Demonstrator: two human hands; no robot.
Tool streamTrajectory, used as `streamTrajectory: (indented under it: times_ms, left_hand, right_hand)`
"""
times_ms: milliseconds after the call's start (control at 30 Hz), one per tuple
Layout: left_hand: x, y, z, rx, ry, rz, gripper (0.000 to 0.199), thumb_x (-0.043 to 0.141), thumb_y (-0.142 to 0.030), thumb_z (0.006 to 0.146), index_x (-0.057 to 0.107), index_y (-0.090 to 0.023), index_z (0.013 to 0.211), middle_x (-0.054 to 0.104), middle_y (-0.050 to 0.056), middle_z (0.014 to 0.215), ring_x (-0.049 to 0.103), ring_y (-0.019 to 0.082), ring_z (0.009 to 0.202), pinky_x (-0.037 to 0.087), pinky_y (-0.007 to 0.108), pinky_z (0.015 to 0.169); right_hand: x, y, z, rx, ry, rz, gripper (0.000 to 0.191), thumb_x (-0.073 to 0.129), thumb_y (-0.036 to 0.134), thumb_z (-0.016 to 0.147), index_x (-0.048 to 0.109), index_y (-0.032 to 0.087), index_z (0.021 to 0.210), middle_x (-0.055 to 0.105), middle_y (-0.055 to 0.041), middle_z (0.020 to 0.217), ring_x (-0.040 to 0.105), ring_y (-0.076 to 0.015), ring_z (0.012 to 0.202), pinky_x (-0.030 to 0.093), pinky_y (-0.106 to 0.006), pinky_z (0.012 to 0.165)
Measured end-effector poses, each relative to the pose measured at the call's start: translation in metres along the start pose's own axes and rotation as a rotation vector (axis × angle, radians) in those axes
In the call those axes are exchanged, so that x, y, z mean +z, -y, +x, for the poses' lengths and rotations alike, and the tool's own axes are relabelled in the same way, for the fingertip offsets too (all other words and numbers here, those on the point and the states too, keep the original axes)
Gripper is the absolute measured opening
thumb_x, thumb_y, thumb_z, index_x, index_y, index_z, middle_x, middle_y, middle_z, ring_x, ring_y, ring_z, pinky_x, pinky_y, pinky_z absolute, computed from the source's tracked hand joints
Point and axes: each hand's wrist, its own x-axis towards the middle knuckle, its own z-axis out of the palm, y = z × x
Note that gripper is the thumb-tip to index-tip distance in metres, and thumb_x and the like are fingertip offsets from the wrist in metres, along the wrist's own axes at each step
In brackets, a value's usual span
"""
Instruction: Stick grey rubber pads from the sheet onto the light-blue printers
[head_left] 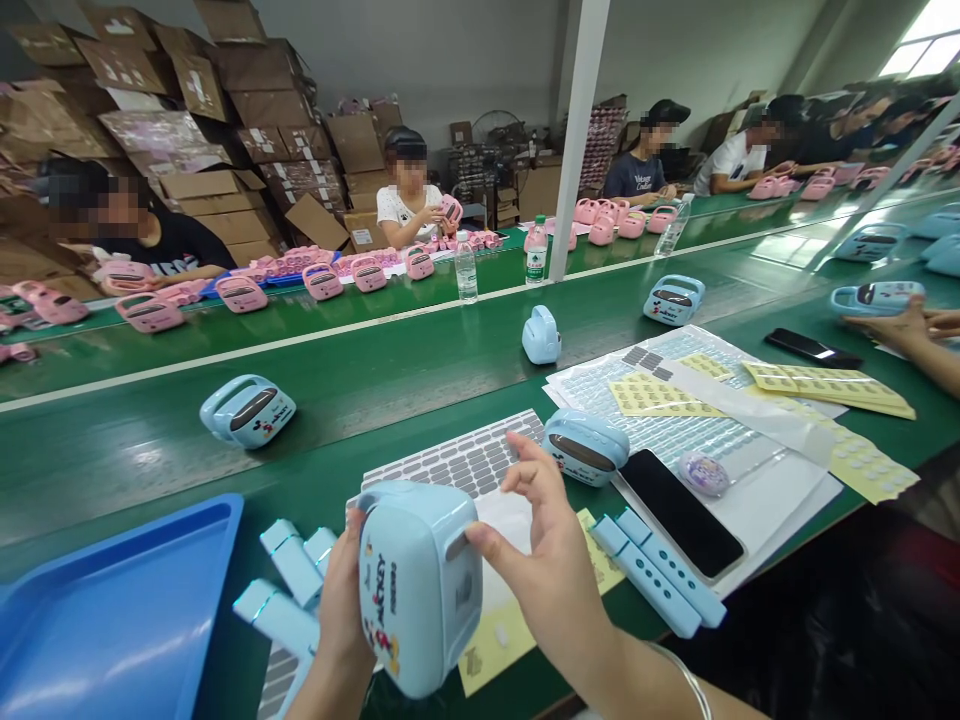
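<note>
My left hand (pixel 339 598) grips a light-blue plastic case with a carrying handle (pixel 424 585) by its left side. The case is tilted, with Mickey lettering and cartoon prints on its front. My right hand (pixel 555 555) has its thumb against the slot on the case's right side, its other fingers raised and apart. Behind the case lies a sheet of grey oval stickers (pixel 480 462), partly covered. Another light-blue case (pixel 585 447) stands just beyond my right fingers. Light-blue straps (pixel 281 612) lie by my left hand, and two more straps (pixel 660 575) lie right of my right wrist.
A blue tray (pixel 112 610) sits at left. To the right are a black phone (pixel 679 515), yellow sticker sheets (pixel 825 388) and a round purple item (pixel 703 473). More blue cases (pixel 247 412) stand on the green belt (pixel 390 350). Several people work opposite among pink cases (pixel 322 281).
</note>
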Motion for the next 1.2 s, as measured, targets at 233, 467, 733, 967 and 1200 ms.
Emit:
streamTrajectory:
  times_ms: [233, 467, 733, 967, 1200]
  left_hand:
    - [0.007, -0.011, -0.004, -0.062, -0.227, -0.131, 0.048, 0.082, -0.032, 0.033, 0.042, -0.013, 0.052, 0.042, -0.001, 0.044, 0.042, 0.013, 0.039, 0.035, 0.023, 0.037]
    - [0.012, -0.016, -0.009, 0.062, -0.073, -0.004, 0.069, 0.078, -0.044, -0.007, 0.046, -0.014, 0.046, 0.045, 0.001, 0.043, 0.046, 0.017, 0.041, 0.037, 0.028, 0.035]
    - [0.011, -0.017, -0.009, 0.025, -0.110, -0.020, 0.069, 0.081, -0.042, -0.003, 0.048, -0.013, 0.050, 0.044, 0.001, 0.044, 0.044, 0.015, 0.042, 0.037, 0.024, 0.036]
    - [0.002, -0.012, -0.007, 0.030, -0.037, 0.032, 0.071, 0.082, -0.058, 0.020, 0.045, -0.012, 0.058, 0.047, 0.001, 0.049, 0.048, 0.013, 0.048, 0.034, 0.018, 0.041]
    - [-0.005, -0.007, 0.000, 0.088, 0.000, 0.046, 0.071, 0.072, -0.073, 0.043, 0.044, -0.011, 0.063, 0.043, 0.000, 0.050, 0.051, 0.012, 0.052, 0.031, 0.015, 0.040]
  right_hand:
    - [-0.014, -0.004, -0.015, 0.071, 0.277, 0.210, 0.040, 0.066, 0.037, 0.072, 0.049, 0.014, 0.100, 0.055, -0.0038, 0.098, 0.057, 0.0004, 0.076, 0.053, -0.010, 0.074]
    - [-0.008, -0.010, -0.024, 0.166, 0.437, 0.124, 0.047, 0.064, 0.047, 0.071, 0.042, 0.014, 0.096, 0.051, -0.0023, 0.102, 0.059, -0.0013, 0.080, 0.053, -0.014, 0.079]
    - [-0.006, -0.005, -0.021, 0.113, 0.460, 0.186, 0.043, 0.065, 0.039, 0.071, 0.036, 0.010, 0.084, 0.045, -0.0006, 0.099, 0.058, 0.0006, 0.077, 0.053, -0.011, 0.076]
    - [-0.003, -0.002, -0.021, 0.166, 0.434, 0.143, 0.048, 0.065, 0.036, 0.071, 0.027, 0.008, 0.077, 0.047, -0.0015, 0.100, 0.059, -0.0003, 0.077, 0.055, -0.013, 0.077]
    - [-0.003, -0.001, -0.020, 0.173, 0.414, 0.109, 0.049, 0.066, 0.036, 0.070, 0.026, 0.008, 0.076, 0.049, -0.0002, 0.098, 0.058, 0.0010, 0.078, 0.055, -0.011, 0.077]
